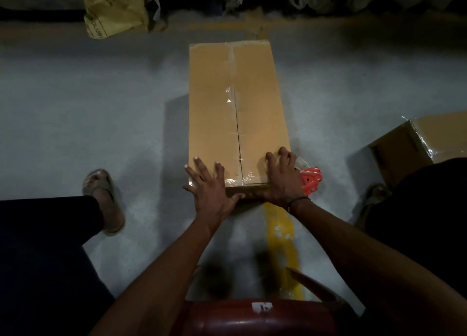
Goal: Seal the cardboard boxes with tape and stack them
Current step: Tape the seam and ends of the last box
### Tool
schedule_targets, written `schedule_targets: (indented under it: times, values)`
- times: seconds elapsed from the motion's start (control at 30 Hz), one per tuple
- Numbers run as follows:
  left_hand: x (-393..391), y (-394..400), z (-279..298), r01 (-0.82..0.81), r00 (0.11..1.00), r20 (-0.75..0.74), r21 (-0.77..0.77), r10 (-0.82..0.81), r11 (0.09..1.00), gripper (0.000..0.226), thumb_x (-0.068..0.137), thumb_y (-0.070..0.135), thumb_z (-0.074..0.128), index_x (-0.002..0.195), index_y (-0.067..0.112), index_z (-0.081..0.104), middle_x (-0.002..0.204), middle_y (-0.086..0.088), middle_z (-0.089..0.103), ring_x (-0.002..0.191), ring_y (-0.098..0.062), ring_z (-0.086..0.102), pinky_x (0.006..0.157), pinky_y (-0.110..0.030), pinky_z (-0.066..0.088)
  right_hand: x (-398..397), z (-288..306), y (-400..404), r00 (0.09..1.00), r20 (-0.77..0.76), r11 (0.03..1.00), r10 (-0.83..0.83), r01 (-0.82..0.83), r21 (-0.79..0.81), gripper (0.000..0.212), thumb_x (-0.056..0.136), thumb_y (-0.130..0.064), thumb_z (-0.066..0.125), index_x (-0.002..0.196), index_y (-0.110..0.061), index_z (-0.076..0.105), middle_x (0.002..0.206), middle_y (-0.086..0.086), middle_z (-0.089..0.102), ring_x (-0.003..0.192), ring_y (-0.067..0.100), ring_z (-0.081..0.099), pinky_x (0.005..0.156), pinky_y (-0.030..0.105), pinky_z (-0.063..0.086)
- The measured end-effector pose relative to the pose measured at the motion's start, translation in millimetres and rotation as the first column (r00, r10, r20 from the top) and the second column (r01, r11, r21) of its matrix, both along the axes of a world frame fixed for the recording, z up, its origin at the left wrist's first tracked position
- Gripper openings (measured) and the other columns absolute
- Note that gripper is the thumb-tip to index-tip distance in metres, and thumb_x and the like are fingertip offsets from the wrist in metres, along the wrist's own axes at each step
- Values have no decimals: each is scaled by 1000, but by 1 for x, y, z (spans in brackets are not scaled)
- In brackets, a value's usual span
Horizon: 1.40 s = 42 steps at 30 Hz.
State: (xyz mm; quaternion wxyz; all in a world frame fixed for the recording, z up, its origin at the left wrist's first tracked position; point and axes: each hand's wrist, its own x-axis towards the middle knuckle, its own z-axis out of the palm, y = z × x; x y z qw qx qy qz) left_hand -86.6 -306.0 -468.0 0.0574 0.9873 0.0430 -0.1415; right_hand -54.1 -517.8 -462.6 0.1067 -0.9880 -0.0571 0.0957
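The long cardboard box [237,113] lies mid-floor [101,108], bare floor on both sides, its seam taped. The left hand [211,186] presses flat on its near edge; the right hand [283,176], fingers bent, rests there beside a red tape dispenser [311,180].

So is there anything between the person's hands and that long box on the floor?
No. Both hands already lie on the near end of the long cardboard box: the left hand flat with fingers spread, the right hand with fingers bent on the top. A red tape dispenser sits just beside the right hand, not between.
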Motion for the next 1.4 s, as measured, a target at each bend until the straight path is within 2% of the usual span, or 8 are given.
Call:
schedule_targets:
  times: [0.17,0.33,0.47,0.57,0.7,0.93,1.17,1.4]
  values:
    - [4,-2,1,-2,1000,-6,45,2,999,98,84,70,64,156,23,17,164,-34,-14,147,-66,-2,101,-75,36,2,-1,3,999,15,998,-44,44,49,105,52,-69,85,134,-21,39,145,16,29,131,39,32,76,48,57]
    - [3,12,4,59,997,-49,51,-56,997,102,86,17,80,159,24,8,164,-33,-15,147,-65,3,105,-69,41,8,4,-10,1000,4,991,-5,5,133,82,62,-4,83,130,-22,41,142,11,26,129,34,31,79,48,61]
    - [-2,24,8,-47,999,3,-278,50,960,139,56,57,95,161,28,9,168,-14,-15,154,-48,-4,113,-68,29,5,14,-16,998,-39,958,-54,62,281,101,49,-37,89,136,-25,39,145,10,21,132,35,27,94,52,54]
    - [1,12,19,-241,964,-7,-433,264,869,157,41,92,76,162,26,2,170,-4,-7,157,-35,-4,115,-67,23,-2,17,-10,978,-79,874,-195,209,439,124,40,-76,79,144,-30,32,155,11,11,143,37,17,108,52,37]
    - [11,3,22,-411,886,-36,-518,461,750,157,41,99,64,163,22,1,171,-2,-2,158,-27,3,117,-64,21,1,15,5,911,-115,796,-395,402,453,129,46,-82,82,148,-33,21,164,12,-4,150,43,8,113,55,32]
    - [27,11,11,-555,790,-101,-539,605,634,143,54,57,97,162,14,13,165,-12,28,150,-35,30,116,-53,33,8,0,-6,820,-295,631,-490,568,529,159,27,-77,91,155,-26,11,151,9,47,136,34,47,111,53,45]
    - [19,61,7,-458,821,-144,-743,552,488,96,59,24,101,141,14,53,135,-6,64,122,-24,62,100,-35,53,3,5,-20,826,-334,589,-453,559,584,115,48,-47,100,144,-17,44,137,5,59,125,28,55,102,43,50]
    - [28,96,6,-490,835,-348,-824,426,287,85,72,-11,86,147,0,47,148,-18,55,134,-30,56,111,-45,47,10,15,-31,815,-434,590,-384,578,564,108,60,-30,98,150,-15,40,145,10,53,130,31,51,104,46,48]
